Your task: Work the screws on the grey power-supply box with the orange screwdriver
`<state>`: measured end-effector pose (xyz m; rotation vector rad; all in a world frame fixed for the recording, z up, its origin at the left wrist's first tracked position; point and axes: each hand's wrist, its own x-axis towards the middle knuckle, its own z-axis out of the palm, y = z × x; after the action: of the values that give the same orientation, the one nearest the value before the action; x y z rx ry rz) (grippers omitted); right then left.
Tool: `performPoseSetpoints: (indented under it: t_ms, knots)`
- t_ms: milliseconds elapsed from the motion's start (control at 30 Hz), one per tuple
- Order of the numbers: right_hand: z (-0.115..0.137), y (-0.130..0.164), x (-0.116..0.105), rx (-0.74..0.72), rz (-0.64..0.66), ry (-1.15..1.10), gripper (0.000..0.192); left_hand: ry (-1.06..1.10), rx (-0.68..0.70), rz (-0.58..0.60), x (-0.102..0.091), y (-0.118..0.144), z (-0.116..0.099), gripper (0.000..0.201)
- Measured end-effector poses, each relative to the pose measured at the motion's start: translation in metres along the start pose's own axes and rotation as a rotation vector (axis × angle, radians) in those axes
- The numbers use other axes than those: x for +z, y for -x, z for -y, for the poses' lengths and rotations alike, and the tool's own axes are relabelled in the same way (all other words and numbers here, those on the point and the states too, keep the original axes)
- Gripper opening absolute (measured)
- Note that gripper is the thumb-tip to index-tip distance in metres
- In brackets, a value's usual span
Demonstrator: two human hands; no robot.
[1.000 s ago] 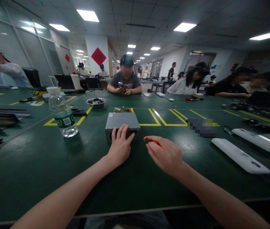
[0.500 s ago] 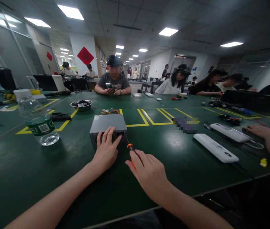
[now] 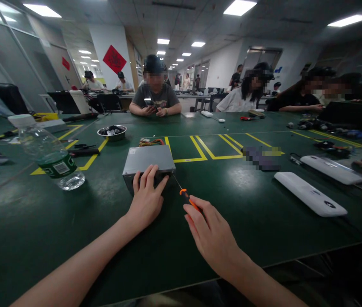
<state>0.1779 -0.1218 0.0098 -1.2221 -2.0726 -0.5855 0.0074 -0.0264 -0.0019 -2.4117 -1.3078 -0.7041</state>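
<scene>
A grey metal computer power supply (image 3: 149,157) sits on the green table, a bundle of coloured wires (image 3: 151,142) at its far side. My left hand (image 3: 145,194) lies against its near side, fingers spread over the top edge and thumb towards the right front corner. In my right hand (image 3: 214,232) is a screwdriver (image 3: 185,196) with an orange and black handle, pinched between thumb and fingers. Its thin shaft slants up to the near right corner of the power supply. Whether the tip sits in a screw is too small to tell.
A water bottle (image 3: 56,160) stands to the left. Behind it is a metal bowl (image 3: 112,133) of small dark parts. White power banks (image 3: 308,194) with cables lie right, near a blurred dark object (image 3: 260,157). A person (image 3: 155,91) sits opposite holding a phone.
The view has shifted slightly. My right fingers have loosened and slid back along the handle, showing more of it. The left hand stays on the power supply.
</scene>
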Motion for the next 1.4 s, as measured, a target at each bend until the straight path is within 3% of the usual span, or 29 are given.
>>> performPoseSetpoints:
  t_ms: [167,400,533,633,767,867,1067,1267,1400]
  knots:
    - [0.003,-0.002,0.001,0.154,0.021,0.056,0.018,0.005,-0.009,0.016,0.001,-0.001,0.000,0.050]
    - [0.017,0.010,0.015,0.362,0.147,-0.171,0.032,0.037,-0.002,0.024,0.000,-0.001,0.002,0.049]
    - [0.020,0.014,0.019,0.667,0.326,-0.531,0.037,0.073,-0.006,0.005,-0.001,0.000,0.003,0.051]
    - [0.013,0.009,0.018,0.936,0.427,-0.932,0.039,0.083,-0.010,-0.005,-0.001,0.001,0.004,0.051]
    - [0.004,-0.005,0.015,1.288,0.373,-1.546,0.027,0.078,-0.001,-0.005,0.000,0.002,0.005,0.050]
    - [0.005,-0.016,0.014,1.528,0.280,-1.673,0.024,0.080,0.004,-0.014,0.000,0.003,0.006,0.049]
    - [0.012,-0.028,0.012,1.679,0.202,-1.794,0.008,0.078,0.011,-0.024,0.001,0.004,0.007,0.047]
    - [0.013,-0.038,0.011,1.747,0.318,-1.825,0.023,0.068,0.007,-0.028,0.001,0.004,0.006,0.049]
    - [0.014,-0.042,0.016,1.727,0.311,-1.789,0.020,0.075,0.003,-0.024,0.001,0.003,0.006,0.051]
